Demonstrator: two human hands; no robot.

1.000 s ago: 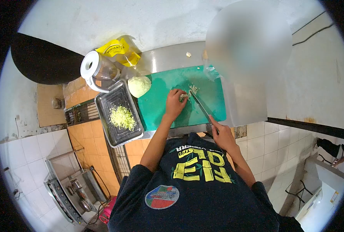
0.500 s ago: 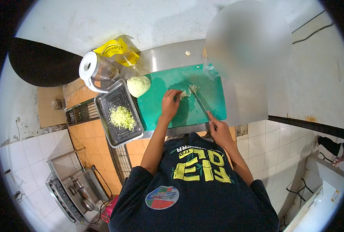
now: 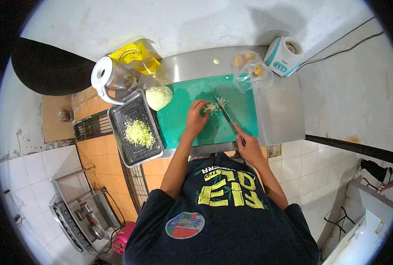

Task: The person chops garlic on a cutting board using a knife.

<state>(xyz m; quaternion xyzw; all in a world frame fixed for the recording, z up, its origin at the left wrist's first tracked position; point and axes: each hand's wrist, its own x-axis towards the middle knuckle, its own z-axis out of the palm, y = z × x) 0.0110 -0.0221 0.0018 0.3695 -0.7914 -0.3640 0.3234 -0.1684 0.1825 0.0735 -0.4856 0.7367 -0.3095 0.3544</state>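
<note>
On the green cutting board (image 3: 178, 128) lies a small heap of pale chopped pieces (image 3: 220, 104). My right hand (image 3: 248, 148) is wrapped round the handle of a knife (image 3: 225, 114), its blade slanting up and left across the heap. At the heap's left edge is my left hand (image 3: 197, 117), fingers curled and fingertips against the pieces; whether it grips any is too small to tell. A pale green cabbage (image 3: 159, 97) rests at the board's upper left corner. Beside the board, a metal tray (image 3: 133, 106) holds shredded green cabbage (image 3: 139, 134).
Behind the tray stand a blender jug (image 3: 112, 78) and a yellow pouch (image 3: 137, 57). At the back right are a clear bag of round tan items (image 3: 257, 70) and a white blender base (image 3: 283, 56). A pale scrap (image 3: 216, 62) lies on the metal counter (image 3: 192, 63).
My left hand has drawn slightly left and its fingers have shifted at the pieces. The knife blade has moved a little up and left. The blurred patch over the back right is gone.
</note>
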